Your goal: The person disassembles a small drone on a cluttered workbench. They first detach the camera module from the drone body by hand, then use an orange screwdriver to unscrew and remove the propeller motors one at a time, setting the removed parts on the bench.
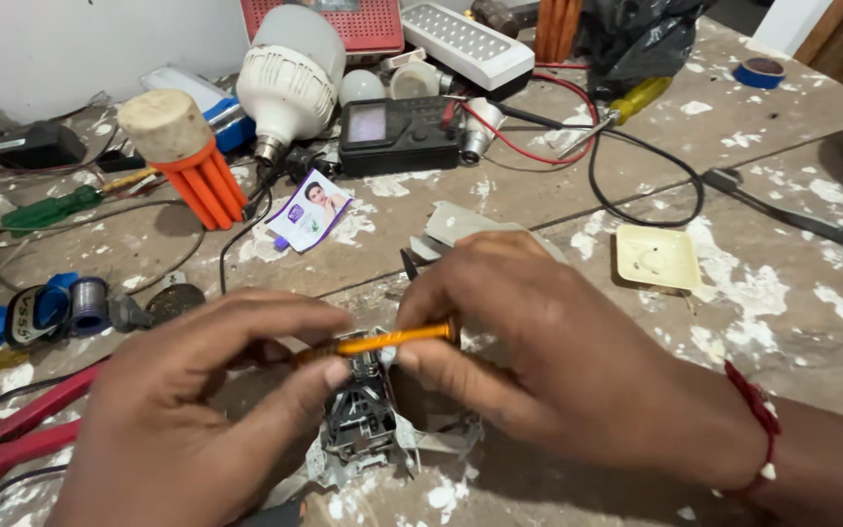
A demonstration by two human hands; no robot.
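Screwdriver point(382, 342) with orange shaft is pinched by right hand point(548, 351) and left hand point(197, 410) over a metal part point(358, 420); next needs steady tip seating

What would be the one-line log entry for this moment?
left hand: pinches orange tool | right hand: holds same tool | below: grey metal part

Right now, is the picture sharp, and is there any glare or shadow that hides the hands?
Head view: even, soft light, no strong glare; both hands, left hand and right hand, are reasonably sharp, as is the orange tool they hold; only a faint shadow lies under them on the metal part; the edges look slightly stretched.
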